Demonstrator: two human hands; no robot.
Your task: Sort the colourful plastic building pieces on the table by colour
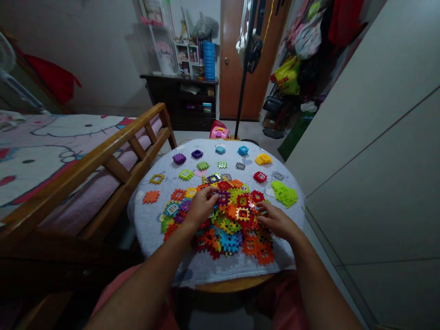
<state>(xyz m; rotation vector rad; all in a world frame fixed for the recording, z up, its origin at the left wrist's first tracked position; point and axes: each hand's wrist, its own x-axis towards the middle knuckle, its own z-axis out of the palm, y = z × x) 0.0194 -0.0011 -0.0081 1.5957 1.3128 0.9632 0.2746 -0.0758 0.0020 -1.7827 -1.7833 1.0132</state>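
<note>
The left hand (201, 206) seems to pinch a square purple plastic piece with bumpy edges and a window shape (224, 198) between thumb and fingertips. The piece is over the big messy pile of bright plastic pieces (228, 225), in the middle of the pale blue-grey cloth (151, 231). The right hand (277, 221) has bent fingers at the pile's red side; I cannot tell if they pinch anything. A soft pinch on one edge should work best. Bumpy edges could catch, so going slowly and straight up would help keep the other pieces from sliding.
</note>
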